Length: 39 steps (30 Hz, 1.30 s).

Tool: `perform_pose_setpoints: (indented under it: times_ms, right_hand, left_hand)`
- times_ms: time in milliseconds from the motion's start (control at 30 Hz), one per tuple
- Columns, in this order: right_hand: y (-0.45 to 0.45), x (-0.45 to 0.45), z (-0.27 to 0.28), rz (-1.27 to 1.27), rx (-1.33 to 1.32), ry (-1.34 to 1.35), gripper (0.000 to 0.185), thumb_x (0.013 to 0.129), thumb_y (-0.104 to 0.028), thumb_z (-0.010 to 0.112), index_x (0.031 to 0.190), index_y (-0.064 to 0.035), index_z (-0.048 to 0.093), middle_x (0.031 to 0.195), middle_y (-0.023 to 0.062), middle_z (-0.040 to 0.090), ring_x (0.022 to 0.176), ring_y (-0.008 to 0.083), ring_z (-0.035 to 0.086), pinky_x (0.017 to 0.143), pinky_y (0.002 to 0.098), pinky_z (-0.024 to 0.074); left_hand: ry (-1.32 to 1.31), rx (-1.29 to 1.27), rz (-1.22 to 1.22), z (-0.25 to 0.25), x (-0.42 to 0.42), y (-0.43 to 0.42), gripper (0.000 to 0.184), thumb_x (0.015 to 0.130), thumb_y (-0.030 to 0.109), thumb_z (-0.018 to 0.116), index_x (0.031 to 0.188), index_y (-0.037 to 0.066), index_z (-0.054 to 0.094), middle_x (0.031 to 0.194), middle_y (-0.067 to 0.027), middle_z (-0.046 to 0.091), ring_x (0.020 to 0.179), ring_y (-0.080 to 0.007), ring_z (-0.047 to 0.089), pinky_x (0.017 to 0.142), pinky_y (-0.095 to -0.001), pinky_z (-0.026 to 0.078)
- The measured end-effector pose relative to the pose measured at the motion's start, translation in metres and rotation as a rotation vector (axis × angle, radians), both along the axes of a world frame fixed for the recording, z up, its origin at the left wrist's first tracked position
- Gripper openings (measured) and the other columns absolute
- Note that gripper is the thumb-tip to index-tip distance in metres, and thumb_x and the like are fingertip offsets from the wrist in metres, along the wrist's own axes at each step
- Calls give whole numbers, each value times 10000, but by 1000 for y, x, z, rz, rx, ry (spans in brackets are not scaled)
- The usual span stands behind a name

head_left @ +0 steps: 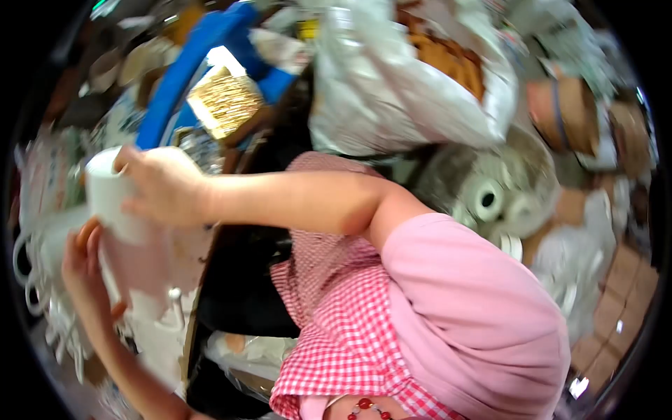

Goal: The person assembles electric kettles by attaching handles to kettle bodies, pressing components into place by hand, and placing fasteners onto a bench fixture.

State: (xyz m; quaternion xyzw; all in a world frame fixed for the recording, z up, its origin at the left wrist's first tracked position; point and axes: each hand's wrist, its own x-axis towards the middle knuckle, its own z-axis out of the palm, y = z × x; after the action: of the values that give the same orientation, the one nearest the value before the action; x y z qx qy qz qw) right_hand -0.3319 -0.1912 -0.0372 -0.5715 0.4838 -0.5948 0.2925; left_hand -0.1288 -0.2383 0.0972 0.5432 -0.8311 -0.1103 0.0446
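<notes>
A smooth white cylinder (110, 199), its exact kind unclear, stands upright at the left of the view. My right hand (164, 185) reaches across from the right and grips its upper part, fingers at the rim. Lower and to the left is my left hand (85, 262), fingertips close to the cylinder's lower side, thumb held apart from the fingers. Whether those fingertips touch it I cannot tell, as motion blurs both hands. Beneath the cylinder is a blurred pinkish patch (136, 262) on a pale work surface (157, 350).
White looped handles or straps (31, 280) hang at the far left. A blue crate (161, 105) holds a shiny gold piece (225, 101). A large white sack (385, 91) stands beyond my lap. White spools (484, 199) fill a clear bag, near brown tape rolls (563, 115).
</notes>
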Motion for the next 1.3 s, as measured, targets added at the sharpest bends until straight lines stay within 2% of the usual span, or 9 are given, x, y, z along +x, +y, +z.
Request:
perform_pose_setpoints:
  times_ms: [133,233,400,667,733,900,1033,1133,1300]
  right_hand:
    - [128,-60,-49,-9,-185,147,307,823,-139,749,1079,-67,596,1056,110,629,1000,315,618,856,411,522]
    - [272,-147,-102,47,334,288,220,827,-158,737,1022,-90,659,957,98,688,899,294,672,798,400,547]
    - [489,-305,-189,-1233,805,118,189,991,-220,565,1002,-43,630,898,152,675,824,311,664,718,399,501]
    - [594,-395,-331,-712,1082,1518,314,951,-113,502,1217,-136,670,1343,104,605,1238,267,571,1003,453,465]
    - [563,-396,-299,-358,1739,1238,342,971,-139,484,1269,-164,649,1395,55,555,1325,243,489,1047,442,418]
    - [566,-388,-240,-33,1497,1392,507,823,-218,698,1311,-124,596,1263,142,590,1246,299,533,1019,430,437]
    - [544,-350,-184,-10,1537,737,1132,623,-332,834,1535,15,261,1219,302,640,1112,437,638,948,462,523]
    - [516,-367,-137,261,1631,529,1092,637,-362,825,1514,74,341,1131,229,695,1068,349,675,960,383,515]
    - [340,-306,60,172,949,225,807,595,-388,941,1218,6,612,1078,66,651,1005,183,619,917,343,494]
  left_hand:
    - [-113,4,13,10,71,5,296,1031,187,554,1211,-23,659,1137,-140,710,1058,-238,652,963,-338,474]
    - [-16,74,214,12,97,63,352,1029,242,570,1231,-35,647,920,-56,696,704,-119,590,641,-250,458]
    - [574,58,394,-10,53,178,312,1017,236,623,1228,7,648,697,47,557,511,10,373,446,-167,252]
    - [704,318,256,-121,-89,238,294,1004,190,635,1231,13,572,779,26,514,571,-12,443,489,-162,336]
    - [690,273,251,-115,-86,241,323,999,182,637,1262,11,558,884,-6,562,572,-19,457,505,-159,362]
    - [673,312,146,-119,-69,254,494,971,119,600,1425,-4,449,1377,-154,567,584,-29,499,528,-172,429]
    - [790,232,80,-135,-67,256,563,919,110,607,1447,-11,455,1382,-155,562,710,-61,603,618,-192,482]
    - [875,294,245,-121,-64,269,507,915,30,570,1415,-16,494,1372,-161,589,1093,-181,644,910,-295,521]
    - [939,401,266,-121,-46,285,385,924,-29,563,1307,10,535,912,-25,631,625,-38,531,494,-197,421]
